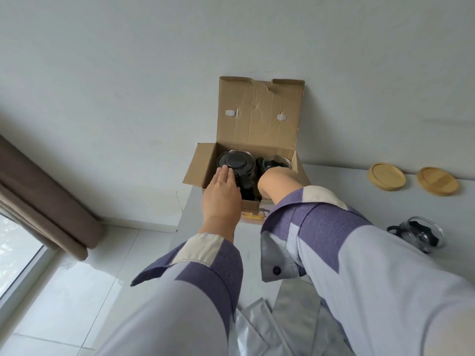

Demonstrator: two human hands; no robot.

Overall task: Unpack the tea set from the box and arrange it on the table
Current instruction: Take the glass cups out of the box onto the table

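Both sleeves reach into the box (253, 140) at the bench's (334, 181) far corner; left hand (222, 194) lies flat, fingers spread, steadying the teapot (235, 161) inside, right hand's grip hidden, cannot tell

Cardboard box (254, 124) open, lid up; black-lidded glass teapot (235, 161) inside, left compartment.

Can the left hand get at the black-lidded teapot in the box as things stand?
Probably yes. The left hand already lies flat with its fingers on the teapot lid, the box flap stands open, and nothing covers the pot. The right forearm dips into the neighbouring side.
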